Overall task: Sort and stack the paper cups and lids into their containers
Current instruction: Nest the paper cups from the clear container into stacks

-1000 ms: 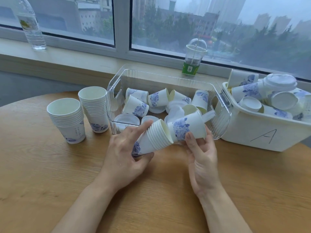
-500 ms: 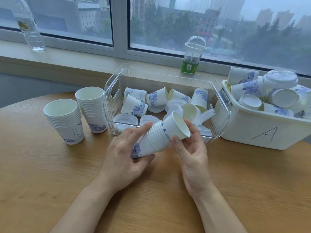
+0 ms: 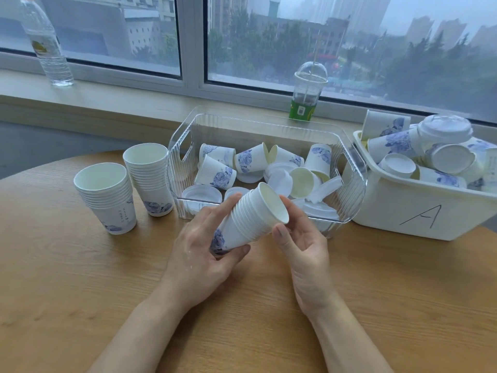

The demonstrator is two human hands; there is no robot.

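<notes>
Centrally, left hand (image 3: 204, 254) fingers clamped on cup stack (image 3: 250, 219), right hand (image 3: 304, 243) fingers apart, clear bin (image 3: 269, 125) behind.

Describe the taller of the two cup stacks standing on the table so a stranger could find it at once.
Start at the clear ribbed bin in the middle of the round wooden table. Just outside its left wall, two stacks of nested paper cups stand upright. The taller stack is the one nearest the bin and further back; the shorter stack sits further left, nearer the person.
</notes>
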